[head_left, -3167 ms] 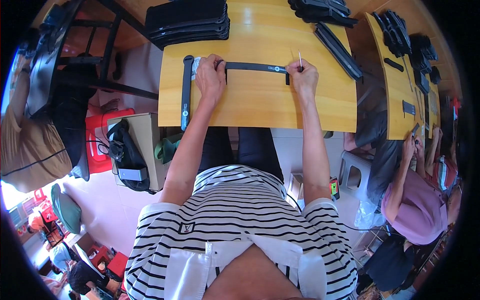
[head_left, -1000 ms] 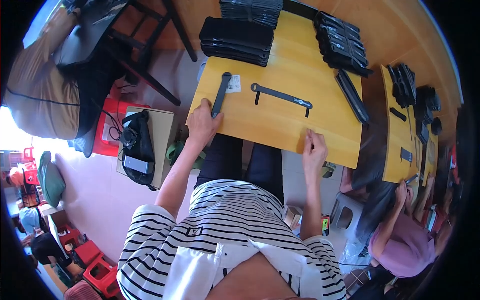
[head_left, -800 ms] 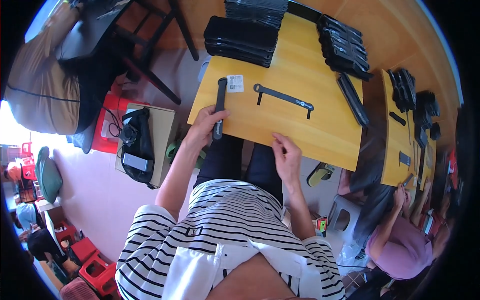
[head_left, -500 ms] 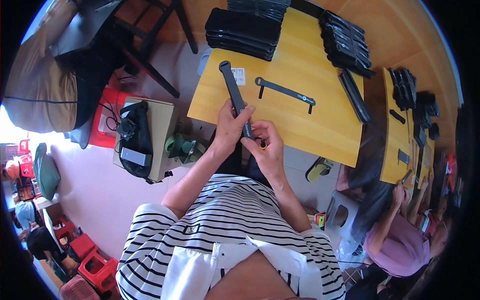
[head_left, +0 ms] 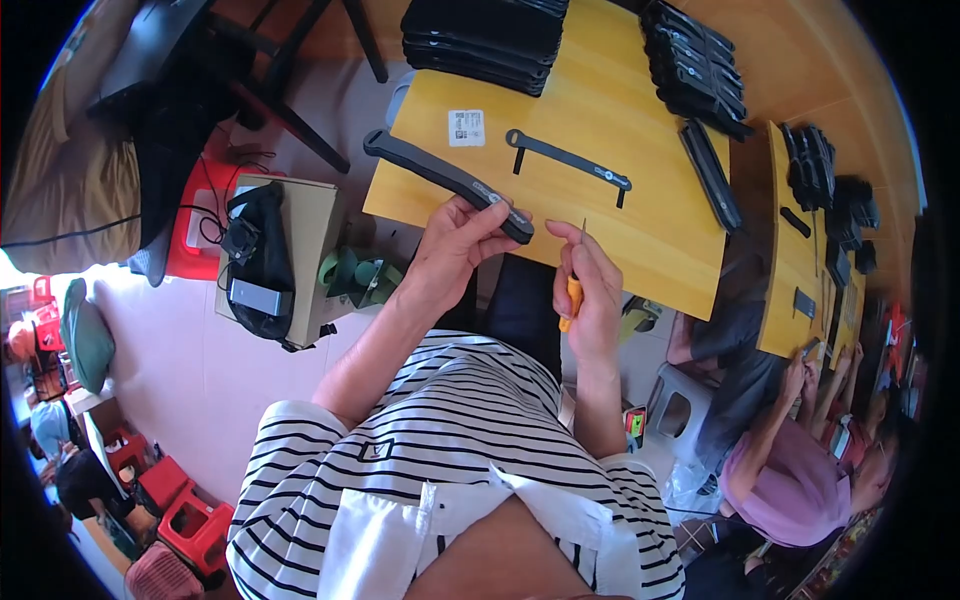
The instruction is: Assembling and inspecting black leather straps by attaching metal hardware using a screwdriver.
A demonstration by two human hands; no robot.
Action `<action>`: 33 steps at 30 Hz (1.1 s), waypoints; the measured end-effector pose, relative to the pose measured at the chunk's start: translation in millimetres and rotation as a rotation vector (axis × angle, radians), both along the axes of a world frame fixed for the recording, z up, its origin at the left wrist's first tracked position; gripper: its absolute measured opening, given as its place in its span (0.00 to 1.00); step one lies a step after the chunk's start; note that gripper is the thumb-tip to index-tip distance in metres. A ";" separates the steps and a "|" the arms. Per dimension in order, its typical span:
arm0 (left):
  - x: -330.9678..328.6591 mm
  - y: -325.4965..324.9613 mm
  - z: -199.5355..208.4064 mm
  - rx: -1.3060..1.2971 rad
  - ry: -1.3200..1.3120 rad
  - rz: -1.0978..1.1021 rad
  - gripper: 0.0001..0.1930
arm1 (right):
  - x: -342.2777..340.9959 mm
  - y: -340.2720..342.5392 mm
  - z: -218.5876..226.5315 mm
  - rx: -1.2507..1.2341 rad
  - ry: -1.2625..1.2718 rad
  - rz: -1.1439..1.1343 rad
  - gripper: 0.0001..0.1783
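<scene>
My left hand [head_left: 448, 248] is closed on a folded black strap [head_left: 430, 172], thumb on top near its lower right end. The strap has pale printing and a loop at its far left tip. In my right hand [head_left: 597, 315] is a small pointed tool with an orange handle [head_left: 572, 300]; its thin metal tip sticks up between the fingers, apart from the strap. The tool's exact kind is partly hidden. Beyond my hands, a similar strap [head_left: 570, 160] lies on the yellow table [head_left: 640, 255], with two short black tabs hanging from it. A white label [head_left: 466, 128] lies to its left.
Folded black goods form a stack [head_left: 480, 50] at the table's far left; bundled straps [head_left: 695, 70] and a long black piece [head_left: 712, 175] lie along the right. Left stands a cardboard box [head_left: 318, 220]. People work at another table [head_left: 785, 335] on the right.
My left hand has swung the strap's far end leftward, so it slants more. My right hand has moved away from the strap to the right, bringing the orange-handled tool into view.
</scene>
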State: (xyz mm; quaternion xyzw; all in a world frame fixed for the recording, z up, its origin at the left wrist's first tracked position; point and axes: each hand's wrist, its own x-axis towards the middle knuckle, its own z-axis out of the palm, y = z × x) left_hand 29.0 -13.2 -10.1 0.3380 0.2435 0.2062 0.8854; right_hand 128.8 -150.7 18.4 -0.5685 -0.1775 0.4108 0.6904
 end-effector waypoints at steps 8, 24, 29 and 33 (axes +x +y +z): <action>1.4 -5.1 4.0 0.030 0.019 0.039 0.10 | -10.0 -5.1 11.6 -0.198 -0.446 0.121 0.25; 0.7 -15.9 8.4 0.250 0.084 0.130 0.09 | -9.4 0.0 10.4 -0.252 -0.358 0.205 0.26; -0.1 -14.2 7.3 0.155 0.081 0.120 0.10 | -8.2 -1.1 10.2 -0.200 -0.282 0.227 0.26; -0.2 -15.0 7.4 0.131 0.064 0.125 0.11 | -8.2 0.3 12.6 -0.218 -0.300 0.228 0.25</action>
